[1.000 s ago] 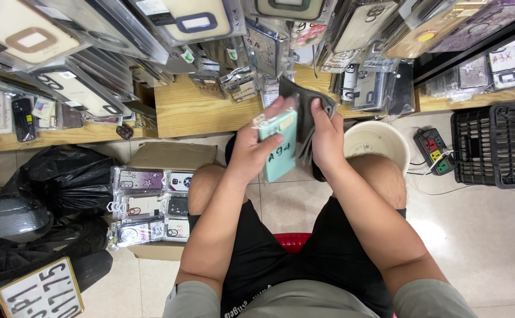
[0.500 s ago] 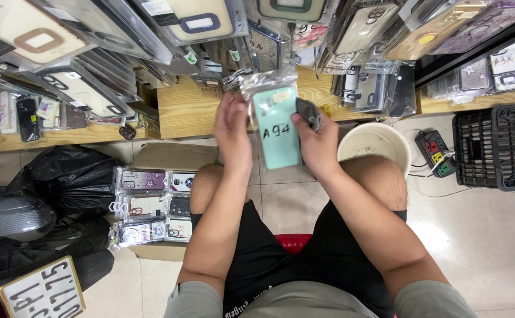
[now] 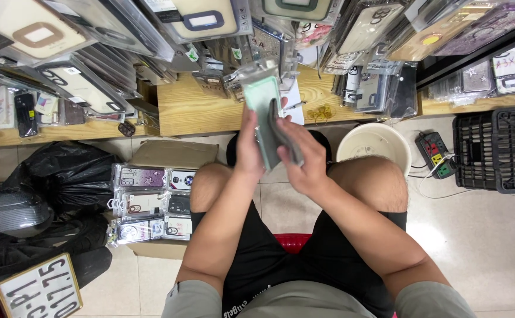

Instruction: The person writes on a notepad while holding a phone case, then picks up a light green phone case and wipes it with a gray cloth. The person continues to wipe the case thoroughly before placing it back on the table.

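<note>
A: Grip state was logged. The left hand (image 3: 249, 147) was closed around a mint-green phone case (image 3: 261, 121) in a clear sleeve, held edge-on at centre frame, above the knees. The right hand (image 3: 304, 159) was clasped on a dark grey phone case (image 3: 286, 136), pressed against the green one's right side.

B: Containers were noted?

A: A cardboard box (image 3: 169, 156) was recorded at left of centre; packaged phone cases (image 3: 151, 203) were stacked in it in rows, purple, white and dark. A cream bucket (image 3: 374, 144) was seen right of the hands; its contents could not be told. A black plastic crate (image 3: 496, 150) was logged at the right edge, with a pale, stick-like item at its far side.

B: Surroundings?

A: A wooden shelf (image 3: 198, 109) was entered across the upper frame, with hanging packaged cases (image 3: 81, 76) overlapping it. A black bag (image 3: 57, 176) lay at left, a power strip (image 3: 435, 154) between bucket and crate.
</note>
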